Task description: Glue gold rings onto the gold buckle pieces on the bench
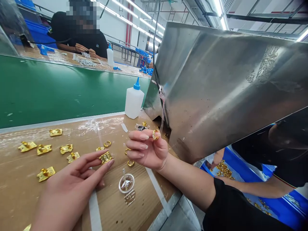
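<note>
Gold ring [156, 134] is up over the table [22, 195] in my right hand [152, 151], pinched thumb to finger: on edge, stone-set side left, long axis near vertical. Gold piece [106, 157] pinched in my left hand [74, 178], flat face up, long axis rising slightly rightward. Six similar pieces [44, 149] in view, two more partly; three loose rings [107, 144]; one cup [119, 184], one bottle [134, 103] nearby. Tabletop brown, glossy, white tape strips [95, 208]. Green panel [60, 93] behind, metal sheet [228, 89] right, strip lights [218, 8] overhead.
</note>
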Motion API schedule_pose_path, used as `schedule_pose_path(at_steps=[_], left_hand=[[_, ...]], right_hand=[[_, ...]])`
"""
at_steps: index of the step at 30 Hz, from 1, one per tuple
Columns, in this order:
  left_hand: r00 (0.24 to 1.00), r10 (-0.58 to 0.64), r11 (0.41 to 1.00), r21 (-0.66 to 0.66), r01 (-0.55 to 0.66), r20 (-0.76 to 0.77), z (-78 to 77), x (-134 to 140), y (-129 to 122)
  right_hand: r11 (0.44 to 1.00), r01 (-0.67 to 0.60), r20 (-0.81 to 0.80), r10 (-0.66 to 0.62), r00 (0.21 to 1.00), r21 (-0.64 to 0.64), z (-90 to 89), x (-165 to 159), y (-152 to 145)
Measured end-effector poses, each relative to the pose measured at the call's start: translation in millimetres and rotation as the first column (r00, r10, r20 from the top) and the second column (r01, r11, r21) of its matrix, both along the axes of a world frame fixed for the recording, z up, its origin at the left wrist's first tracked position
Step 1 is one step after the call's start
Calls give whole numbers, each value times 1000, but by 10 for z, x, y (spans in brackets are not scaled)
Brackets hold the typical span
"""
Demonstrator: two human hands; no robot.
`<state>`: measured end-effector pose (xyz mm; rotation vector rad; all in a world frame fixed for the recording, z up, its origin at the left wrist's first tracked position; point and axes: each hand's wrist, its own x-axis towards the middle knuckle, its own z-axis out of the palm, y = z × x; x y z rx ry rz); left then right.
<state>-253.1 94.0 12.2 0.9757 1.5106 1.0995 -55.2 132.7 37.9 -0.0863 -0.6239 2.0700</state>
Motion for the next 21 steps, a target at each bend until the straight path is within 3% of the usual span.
schedule_pose_path(at_steps=[11,21], left_hand=[[999,20,999,45,-21,27,134,42,-29],[1000,-11,994,107,8,22,-33,-19,-30]], right_hand=[[1000,-16,-1,16,1000,-7,-39,2,36],[988,153,372,-142,917,-1,-88,7,194]])
